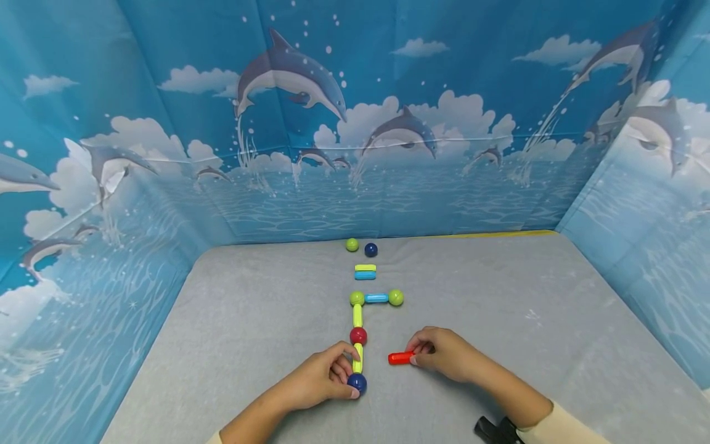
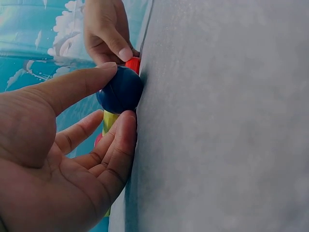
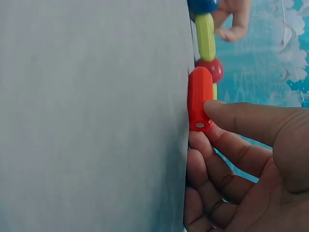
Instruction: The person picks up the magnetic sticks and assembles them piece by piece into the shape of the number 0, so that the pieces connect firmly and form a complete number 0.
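My left hand point(image 1: 317, 377) holds a dark blue ball point(image 1: 357, 384) between thumb and fingers at the near end of a joined chain. From that ball a yellow-green rod point(image 1: 358, 359) runs to a red ball point(image 1: 358, 335), then another yellow-green rod point(image 1: 357, 316) to a green ball point(image 1: 357, 298). There a light blue rod point(image 1: 376, 298) turns right to a second green ball point(image 1: 396, 298). Just right of the chain, my right hand point(image 1: 446, 356) pinches a red magnetic rod point(image 1: 400, 358) by its right end. The rod lies apart from the chain, and its metal tip shows in the right wrist view.
Beyond the chain lie a loose yellow-green rod point(image 1: 365, 267) and a light blue rod point(image 1: 365, 275), side by side. Farther back sit a green ball point(image 1: 352, 245) and a dark blue ball point(image 1: 371, 250). A black object point(image 1: 495, 430) is under the right forearm. Dolphin-print curtains point(image 1: 388, 197) border the grey table point(image 1: 249, 296).
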A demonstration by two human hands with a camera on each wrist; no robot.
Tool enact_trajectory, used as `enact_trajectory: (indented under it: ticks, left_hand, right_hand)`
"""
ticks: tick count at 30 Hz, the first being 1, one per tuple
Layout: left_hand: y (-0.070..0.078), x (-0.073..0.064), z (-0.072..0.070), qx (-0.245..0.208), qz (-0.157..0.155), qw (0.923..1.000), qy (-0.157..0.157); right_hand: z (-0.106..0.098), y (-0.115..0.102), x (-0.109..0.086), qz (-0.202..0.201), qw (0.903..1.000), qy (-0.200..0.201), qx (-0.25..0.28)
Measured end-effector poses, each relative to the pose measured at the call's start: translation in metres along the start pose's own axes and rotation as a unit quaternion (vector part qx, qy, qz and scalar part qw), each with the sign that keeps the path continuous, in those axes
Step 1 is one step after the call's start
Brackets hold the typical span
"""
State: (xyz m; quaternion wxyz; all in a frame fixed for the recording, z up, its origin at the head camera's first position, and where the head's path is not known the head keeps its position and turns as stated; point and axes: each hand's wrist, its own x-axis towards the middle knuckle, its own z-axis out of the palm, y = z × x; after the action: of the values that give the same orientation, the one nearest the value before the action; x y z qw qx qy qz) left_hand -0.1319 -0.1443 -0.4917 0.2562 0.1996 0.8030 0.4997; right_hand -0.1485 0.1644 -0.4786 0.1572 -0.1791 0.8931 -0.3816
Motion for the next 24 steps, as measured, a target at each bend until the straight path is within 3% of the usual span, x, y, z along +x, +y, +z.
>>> enact_trajectory:
  ticks: [12, 24]
  left_hand:
    - [0.005, 0.000, -0.002, -0.003, -0.008, 1.0000, -0.004]
    - [0.005, 0.000, -0.002, 0.004, 0.014, 0.9999, -0.007]
  right_hand:
    - [0.019, -0.018, 0.000, -0.021, 0.9994, -0.025, 0.014]
    - [0.032, -0.030, -0.005, -0.018, 0.9972, -0.058, 0.043]
